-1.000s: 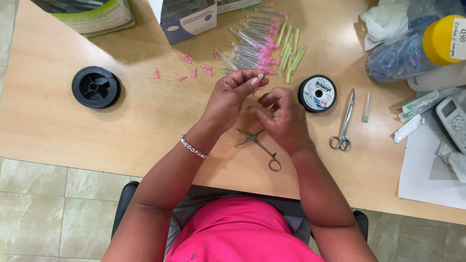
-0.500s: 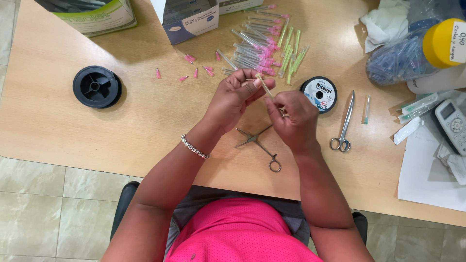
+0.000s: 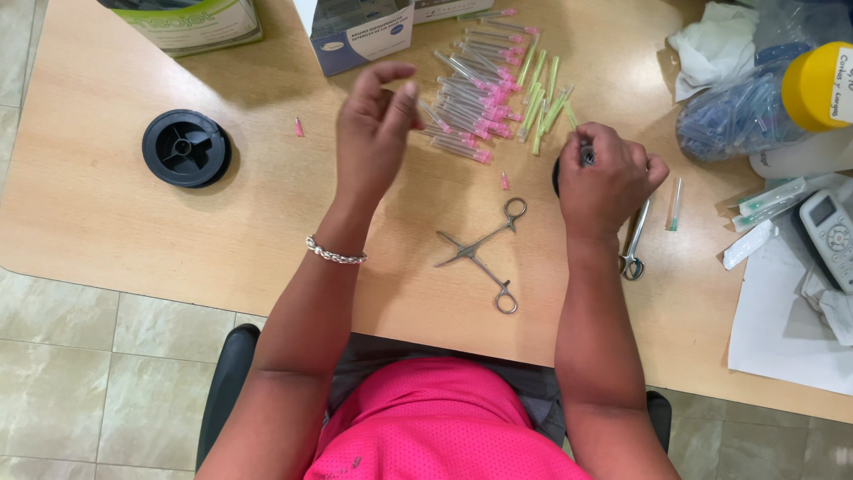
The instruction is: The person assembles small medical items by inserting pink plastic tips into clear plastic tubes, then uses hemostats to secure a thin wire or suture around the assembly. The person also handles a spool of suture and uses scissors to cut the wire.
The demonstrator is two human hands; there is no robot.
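Both forearms reach forward from the body, well apart. The left hand [image 3: 373, 133] is raised, wrist bent slightly, fingers loosely curled with the thumb and forefinger spread apart, pinching nothing. The right hand [image 3: 609, 178] is curled into a loose fist, knuckles up, fingers folded under the palm.

Black spool [image 3: 560, 173] mostly hidden, perhaps gripped, left hand [image 3: 375, 133] blurred

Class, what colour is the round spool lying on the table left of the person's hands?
Black spool, clearest in the head view.
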